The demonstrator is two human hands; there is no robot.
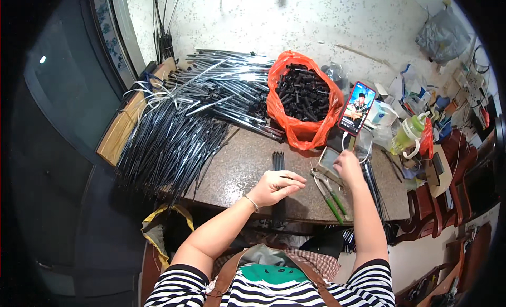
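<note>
My left hand (274, 186) rests on the round brown speckled stone tabletop (237, 167), fingers curled together. The fingertips pinch one thin black metal rod (287, 176), which runs toward the right from the pinch. Directly beside this hand lies a short, neat bundle of thin black rods (278, 188), aligned front to back; its near end overhangs the table edge.

My right hand (350, 169) is further right, fingers bent downward and closed. It touches a small grey rectangular metal block (328, 160); I cannot tell whether the fingers actually grip the block or a small part upon it. Just in front of this hand lie pliers with green handles (330, 195), jaws pointing away from me, handles toward the table edge.

Beyond the hands, an orange plastic bag (303, 128) stands open, filled with short black plastic parts (301, 94). A large loose heap of long dark and silvery metal rods (184, 122) covers the left half of the table and spills over its left rim. A smartphone with a red case (357, 108) stands propped to the right of the bag, screen lit. A green drinking bottle (407, 134) stands near the right edge, among mixed clutter.
</note>
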